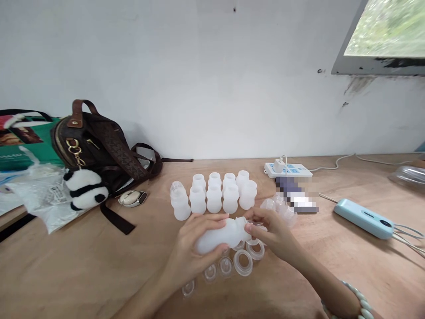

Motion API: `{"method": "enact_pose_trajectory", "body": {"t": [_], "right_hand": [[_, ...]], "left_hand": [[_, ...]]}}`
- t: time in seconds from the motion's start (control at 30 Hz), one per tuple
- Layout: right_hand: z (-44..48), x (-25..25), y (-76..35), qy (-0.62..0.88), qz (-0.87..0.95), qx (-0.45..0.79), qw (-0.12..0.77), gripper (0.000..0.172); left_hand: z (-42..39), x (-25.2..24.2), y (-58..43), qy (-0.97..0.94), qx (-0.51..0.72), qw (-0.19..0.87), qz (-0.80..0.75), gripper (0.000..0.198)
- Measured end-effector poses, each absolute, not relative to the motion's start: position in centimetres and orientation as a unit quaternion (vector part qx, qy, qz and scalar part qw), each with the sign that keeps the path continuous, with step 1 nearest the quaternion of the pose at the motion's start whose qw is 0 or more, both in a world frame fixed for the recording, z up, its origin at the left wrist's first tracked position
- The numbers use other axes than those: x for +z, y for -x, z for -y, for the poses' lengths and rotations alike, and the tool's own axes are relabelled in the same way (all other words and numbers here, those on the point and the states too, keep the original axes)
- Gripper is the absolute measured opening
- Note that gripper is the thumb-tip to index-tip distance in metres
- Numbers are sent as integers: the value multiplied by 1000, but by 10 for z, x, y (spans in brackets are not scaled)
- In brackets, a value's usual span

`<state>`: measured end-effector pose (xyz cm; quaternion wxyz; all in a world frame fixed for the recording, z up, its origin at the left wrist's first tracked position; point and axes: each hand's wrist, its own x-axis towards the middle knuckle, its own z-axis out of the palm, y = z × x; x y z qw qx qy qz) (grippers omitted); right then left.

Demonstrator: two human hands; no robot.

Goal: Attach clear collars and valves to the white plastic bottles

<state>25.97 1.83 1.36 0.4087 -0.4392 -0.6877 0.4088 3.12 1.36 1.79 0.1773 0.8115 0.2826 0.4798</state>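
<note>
A frosted white baby bottle (217, 236) lies tilted on its side in my left hand (191, 241), whose fingers and thumb wrap its body. At the neck end, my right hand (268, 230) pinches a clear bottle top (262, 227); its fingers partly hide how the top meets the neck. Below the hands are several translucent collar rings (243, 262) and small clear round pieces (226, 266), flat on the table. Behind them, frosted bottles (214, 199) stand in two rows, and one at the left rear has a clear dome cap (176, 187).
More clear domed pieces (287, 215) sit right of the bottles, near a partly blurred box (295, 195). Behind is a power strip (288, 169); a light-blue device (363, 218) with cords lies right. At left are a backpack (96, 146), panda charm (86, 189) and computer mouse (131, 198).
</note>
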Motion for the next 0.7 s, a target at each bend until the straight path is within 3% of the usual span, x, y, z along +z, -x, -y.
{"method": "enact_pose_trajectory", "body": {"t": [0.1,0.2,0.3,0.4,0.5,0.7], "right_hand": [[-20,9,-259,439,668,456,391,40],[-18,15,-262,413,684,438,412,34],[-13,25,-265,393,713,409,411,52],[-11,26,-262,400,713,402,413,35],[-13,16,-256,435,679,413,424,27],[-19,4,-247,445,642,484,395,52]], "left_hand": [[-14,17,-31,-833,484,115,-241,32],[-15,18,-32,-786,496,209,-303,25],[-16,21,-32,-719,489,329,-367,18],[-15,22,-33,-707,487,356,-369,17],[-13,19,-33,-782,491,231,-308,26],[-11,5,-26,-878,433,-102,-176,34]]}}
